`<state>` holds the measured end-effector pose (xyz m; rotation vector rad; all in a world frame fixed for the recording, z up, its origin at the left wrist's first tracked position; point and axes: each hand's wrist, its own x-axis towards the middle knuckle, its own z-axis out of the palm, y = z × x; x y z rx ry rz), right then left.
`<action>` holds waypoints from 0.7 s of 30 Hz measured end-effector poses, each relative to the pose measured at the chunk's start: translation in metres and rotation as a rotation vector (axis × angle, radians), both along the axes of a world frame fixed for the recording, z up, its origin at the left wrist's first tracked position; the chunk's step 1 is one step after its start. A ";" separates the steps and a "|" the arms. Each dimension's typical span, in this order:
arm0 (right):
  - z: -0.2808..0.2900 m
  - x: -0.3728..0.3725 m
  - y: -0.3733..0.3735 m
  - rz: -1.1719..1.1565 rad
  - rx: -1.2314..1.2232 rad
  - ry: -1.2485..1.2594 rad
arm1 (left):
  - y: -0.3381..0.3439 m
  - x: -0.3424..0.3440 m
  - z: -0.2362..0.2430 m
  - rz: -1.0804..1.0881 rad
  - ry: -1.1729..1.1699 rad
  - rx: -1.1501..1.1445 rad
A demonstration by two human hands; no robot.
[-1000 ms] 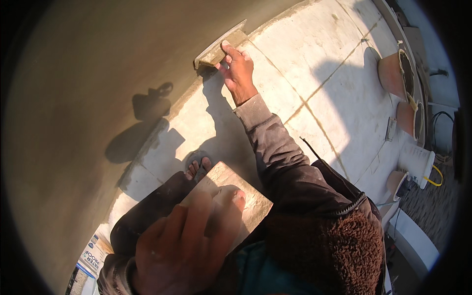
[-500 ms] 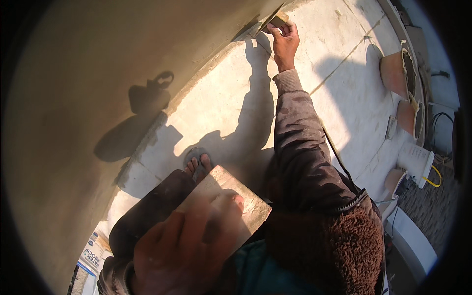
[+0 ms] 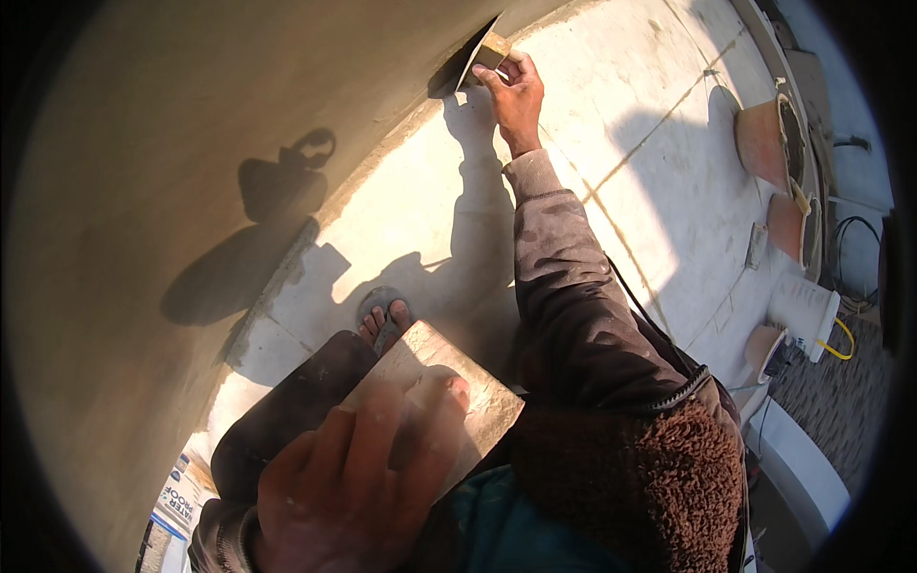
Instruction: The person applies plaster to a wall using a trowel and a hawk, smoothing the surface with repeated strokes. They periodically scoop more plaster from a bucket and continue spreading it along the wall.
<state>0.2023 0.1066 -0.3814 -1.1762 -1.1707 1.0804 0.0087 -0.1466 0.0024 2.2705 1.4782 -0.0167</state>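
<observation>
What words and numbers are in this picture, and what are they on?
White-and-blue package, lower left: big printed lettering, plus smaller print too small to read; I won't copy the words out.
White bucket with a yellow handle, right: any marks are too small to read.
Flat tool in the right hand: no lettering that I can see.
Pale board in the left hand: none visible either.

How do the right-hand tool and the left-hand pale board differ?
Pose: the tool appears nearly edge-on beside the wall; the pale board shows its broad face.
Position: the tool is out at arm's length; the pale board is close in.
Look: the tool shows a thin plate backed by a tan block; the pale board, a flat face partly covered by the left hand.
Shared: both are hand-held.
</observation>
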 end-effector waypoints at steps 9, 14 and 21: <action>0.008 -0.055 -0.075 0.044 -0.069 0.006 | -0.002 -0.003 -0.003 -0.019 -0.021 0.030; 0.012 -0.080 -0.101 0.055 -0.059 -0.008 | -0.005 -0.003 -0.007 -0.052 -0.031 0.064; 0.016 -0.099 -0.135 0.151 -0.118 -0.014 | -0.014 -0.009 -0.026 -0.050 -0.058 0.223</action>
